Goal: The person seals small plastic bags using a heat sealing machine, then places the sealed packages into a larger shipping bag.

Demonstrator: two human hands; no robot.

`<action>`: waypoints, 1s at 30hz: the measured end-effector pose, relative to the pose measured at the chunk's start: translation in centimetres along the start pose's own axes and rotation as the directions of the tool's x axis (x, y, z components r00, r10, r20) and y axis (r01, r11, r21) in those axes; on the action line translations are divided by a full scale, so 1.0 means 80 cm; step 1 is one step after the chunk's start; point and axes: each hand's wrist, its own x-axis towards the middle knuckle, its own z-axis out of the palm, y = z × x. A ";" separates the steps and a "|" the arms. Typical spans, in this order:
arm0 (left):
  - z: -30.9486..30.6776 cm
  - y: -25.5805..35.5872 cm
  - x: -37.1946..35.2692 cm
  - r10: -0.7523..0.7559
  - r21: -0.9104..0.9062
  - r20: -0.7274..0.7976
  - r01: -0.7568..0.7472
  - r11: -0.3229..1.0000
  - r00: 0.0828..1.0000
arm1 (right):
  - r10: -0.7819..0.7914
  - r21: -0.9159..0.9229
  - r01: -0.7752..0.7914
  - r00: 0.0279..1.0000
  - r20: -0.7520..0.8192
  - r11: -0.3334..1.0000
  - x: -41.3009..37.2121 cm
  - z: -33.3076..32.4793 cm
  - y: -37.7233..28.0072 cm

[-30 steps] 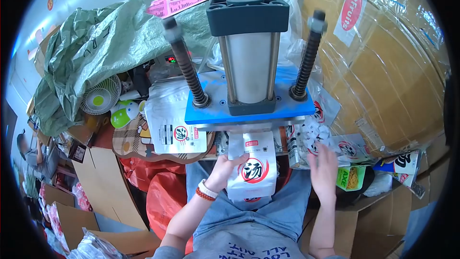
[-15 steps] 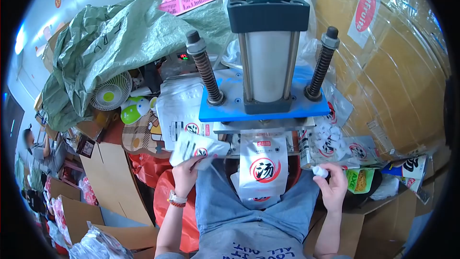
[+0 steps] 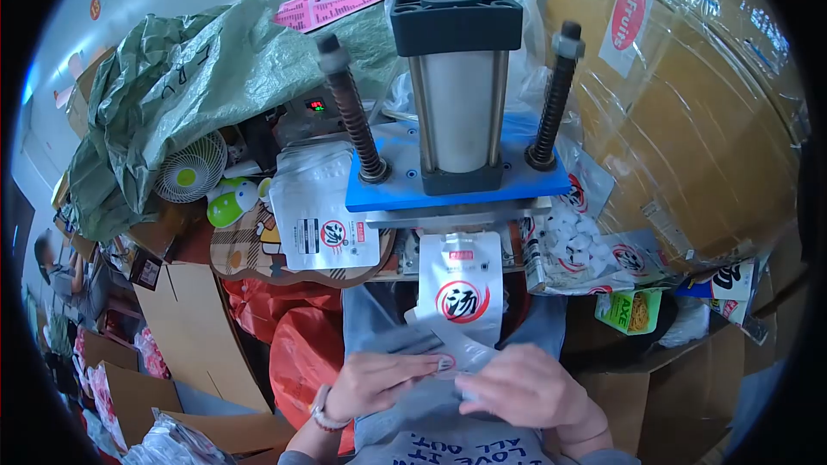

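In my lap, my left hand (image 3: 379,383) is closed on a silver pouch (image 3: 418,340), which is tilted and seen partly edge-on. My right hand (image 3: 525,387) meets the pouch's right end with its fingers pinched together, slightly blurred. A whitish bit shows at those fingertips; the small white spout there is mostly hidden. Just beyond, another pouch (image 3: 461,293) with a red ring and black character hangs from the press (image 3: 461,112), its upper end under the blue plate (image 3: 457,185).
Left of the press lies a stack of pouches (image 3: 314,237) on a plaid board (image 3: 233,250). On the right, white spouts (image 3: 573,237) are heaped on printed film near a large carton (image 3: 689,120). A small fan (image 3: 191,168), red bags (image 3: 301,353) and open cartons (image 3: 146,379) surround the seat.
My left hand has brought the pouch from beside the press down to my lap. My right hand has moved left with the white spout, and both hands now meet at the pouch.
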 end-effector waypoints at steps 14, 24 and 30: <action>0.083 -0.143 0.098 -0.760 -0.861 0.190 0.477 0.175 0.622 | 0.546 -0.592 -0.668 0.731 -0.410 0.451 -0.099 0.003 0.186; -0.019 -0.195 0.025 -0.415 0.762 -0.411 0.556 0.333 0.812 | 0.677 -0.262 -0.707 0.706 -0.207 0.657 -0.118 0.000 0.160; -0.031 -0.190 -0.042 -0.341 0.342 -0.480 0.531 0.776 0.808 | 0.644 0.074 -0.672 0.664 -0.380 0.737 -0.074 -0.006 0.122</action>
